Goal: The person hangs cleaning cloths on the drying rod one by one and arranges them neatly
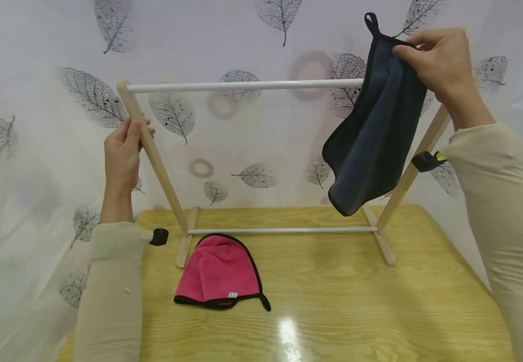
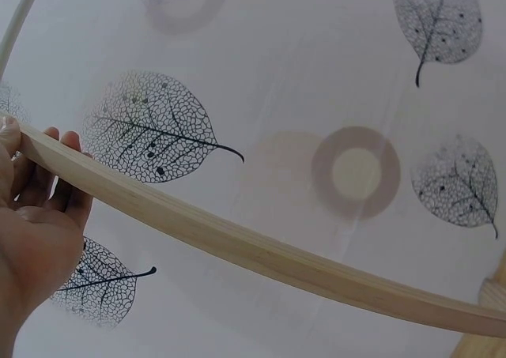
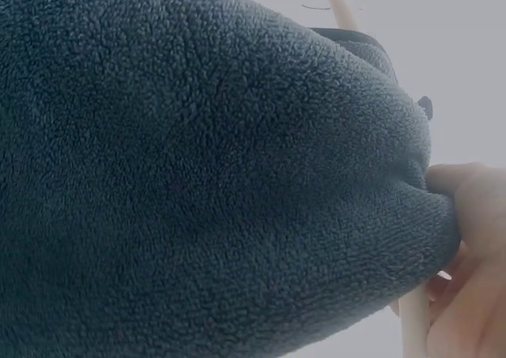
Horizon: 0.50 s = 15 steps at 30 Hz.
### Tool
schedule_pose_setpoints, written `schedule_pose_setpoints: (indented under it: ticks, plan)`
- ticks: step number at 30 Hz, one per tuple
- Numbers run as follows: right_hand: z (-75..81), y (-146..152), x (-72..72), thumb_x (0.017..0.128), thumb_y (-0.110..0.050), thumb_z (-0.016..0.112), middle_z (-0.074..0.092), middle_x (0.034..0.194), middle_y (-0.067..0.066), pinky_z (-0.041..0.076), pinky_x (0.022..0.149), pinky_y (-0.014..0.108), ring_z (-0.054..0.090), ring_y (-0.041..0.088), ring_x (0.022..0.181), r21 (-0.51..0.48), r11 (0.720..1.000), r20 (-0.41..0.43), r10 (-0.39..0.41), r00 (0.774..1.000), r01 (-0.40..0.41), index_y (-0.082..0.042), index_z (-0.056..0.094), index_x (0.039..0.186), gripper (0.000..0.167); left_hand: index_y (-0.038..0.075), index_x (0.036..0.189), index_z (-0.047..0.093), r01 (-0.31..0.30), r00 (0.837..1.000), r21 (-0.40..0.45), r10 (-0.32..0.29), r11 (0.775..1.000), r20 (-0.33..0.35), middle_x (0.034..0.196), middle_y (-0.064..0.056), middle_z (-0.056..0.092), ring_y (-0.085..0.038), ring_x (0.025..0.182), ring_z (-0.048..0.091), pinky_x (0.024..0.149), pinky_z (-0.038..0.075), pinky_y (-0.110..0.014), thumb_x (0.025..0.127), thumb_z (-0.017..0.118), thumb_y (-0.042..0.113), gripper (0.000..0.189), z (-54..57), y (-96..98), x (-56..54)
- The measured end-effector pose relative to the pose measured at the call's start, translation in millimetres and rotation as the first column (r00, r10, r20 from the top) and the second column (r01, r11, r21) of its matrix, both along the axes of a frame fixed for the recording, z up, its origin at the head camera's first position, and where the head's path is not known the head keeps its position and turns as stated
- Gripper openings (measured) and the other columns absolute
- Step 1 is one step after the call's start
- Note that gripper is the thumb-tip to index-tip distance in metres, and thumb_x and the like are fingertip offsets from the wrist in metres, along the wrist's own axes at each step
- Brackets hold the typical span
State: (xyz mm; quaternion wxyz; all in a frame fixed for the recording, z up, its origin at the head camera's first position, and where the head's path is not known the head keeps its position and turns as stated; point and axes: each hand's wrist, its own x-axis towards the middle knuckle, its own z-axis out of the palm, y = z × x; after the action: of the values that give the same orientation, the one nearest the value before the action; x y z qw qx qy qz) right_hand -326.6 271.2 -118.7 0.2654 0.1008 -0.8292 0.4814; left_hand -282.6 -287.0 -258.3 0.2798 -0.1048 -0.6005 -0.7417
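My right hand (image 1: 446,65) pinches the top edge of a dark blue-grey towel (image 1: 374,120) with black trim and a hanging loop at its corner. The towel hangs down in front of the right end of the rack's white top rail (image 1: 243,85), hiding that end. Its fuzzy cloth (image 3: 198,152) fills most of the right wrist view. At the left, my left hand (image 1: 124,151) grips the rack's wooden post (image 1: 159,163), thumb in front and fingers behind. The left wrist view shows the same hand (image 2: 39,231) at one end of the post.
A pink towel (image 1: 220,271) with black trim lies crumpled on the wooden table (image 1: 324,301), near the rack's left foot (image 1: 183,251). A lower white rail (image 1: 284,231) joins the two feet. Behind the rack hangs a leaf-patterned curtain (image 1: 261,136).
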Motion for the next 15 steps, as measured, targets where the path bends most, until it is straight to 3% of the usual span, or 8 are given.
schedule_pose_setpoints:
  ticks: [4, 9, 15]
  plan:
    - [-0.2, 0.9, -1.6, 0.095, -0.023, 0.076, 0.061, 0.073, -0.011, 0.046, 0.055, 0.009, 0.058, -0.001, 0.054, 0.044, 0.999, 0.026, -0.029, 0.999, 0.028, -0.024, 0.078, 0.098, 0.004, -0.008, 0.144, 0.054, 0.007, 1.0, 0.011, -0.007, 1.0, -0.008, 0.118, -0.01, 0.065, -0.018, 0.102, 0.066, 0.099, 0.05, -0.026, 0.106, 0.059, 0.017, 0.046, -0.9, 0.2, 0.3]
    - [0.1, 0.8, -3.3, 0.097, -0.03, 0.072, 0.056, 0.083, -0.018, 0.042, 0.055, 0.009, 0.054, -0.002, 0.06, 0.183, 0.978, 0.038, -0.105, 0.994, 0.096, -0.002, 0.073, 0.126, 0.04, -0.008, 0.143, 0.054, 0.011, 1.0, 0.027, -0.011, 1.0, -0.008, 0.118, -0.011, 0.065, -0.018, 0.102, 0.066, 0.1, 0.049, -0.026, 0.106, 0.059, 0.017, 0.045, -0.1, 1.2, 0.5]
    - [0.1, 0.0, -4.0, 0.098, -0.034, 0.07, 0.053, 0.085, -0.021, 0.041, 0.057, 0.009, 0.052, -0.001, 0.066, 0.257, 0.957, 0.042, -0.149, 0.988, 0.133, 0.001, 0.07, 0.13, 0.048, -0.007, 0.144, 0.055, -0.009, 1.0, 0.028, 0.009, 1.0, 0.018, 0.117, -0.008, 0.065, -0.017, 0.103, 0.066, 0.103, 0.048, -0.027, 0.106, 0.06, 0.018, 0.046, 1.2, 2.4, 0.9]
